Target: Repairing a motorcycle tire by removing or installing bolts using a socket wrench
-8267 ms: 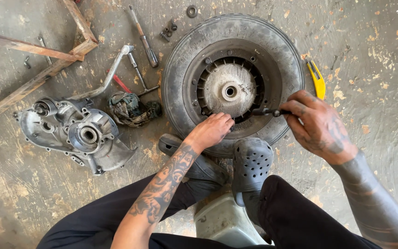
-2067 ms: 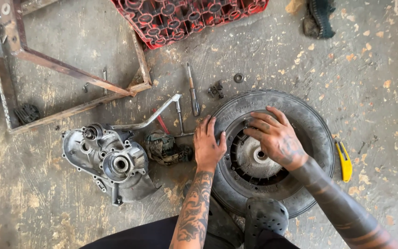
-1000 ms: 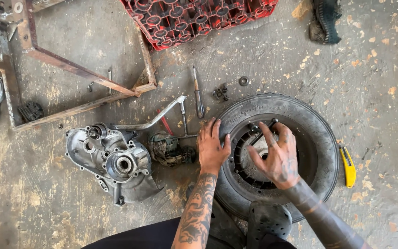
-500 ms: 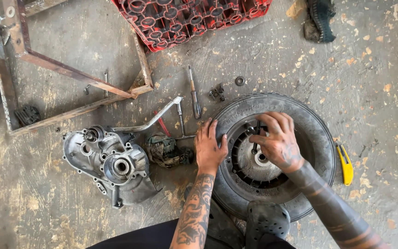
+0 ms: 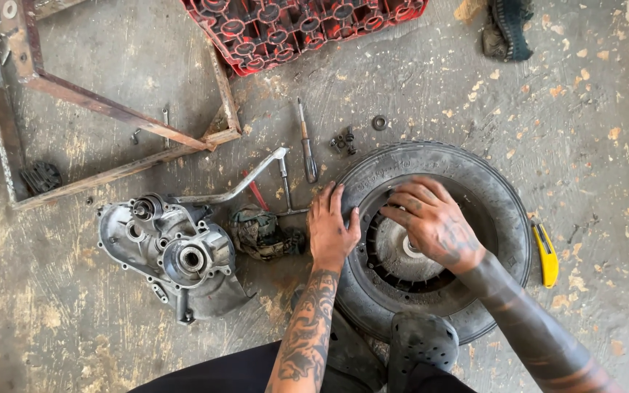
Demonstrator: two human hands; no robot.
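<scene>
A small black tyre (image 5: 496, 196) on a metal wheel hub (image 5: 402, 256) lies flat on the concrete floor. My left hand (image 5: 331, 227) presses flat on the tyre's left sidewall, fingers spread. My right hand (image 5: 434, 220) reaches into the rim at the upper side of the hub, fingers curled down over its edge; whether it holds anything is hidden. A grey perforated shoe (image 5: 418, 342) rests against the tyre's near edge.
A grey aluminium engine casing (image 5: 176, 255) lies left of the tyre, with a greasy rag (image 5: 260, 231), a bent lever (image 5: 238, 185), a screwdriver (image 5: 306, 145) and small nuts (image 5: 343, 140). A rusty steel frame (image 5: 111, 109), a red crate (image 5: 307, 22) and a yellow utility knife (image 5: 546, 253) are nearby.
My right hand has shifted slightly on the hub's upper rim, fingers now curled over the edge. My left hand stays on the tyre's left side. The view has drifted a little.
</scene>
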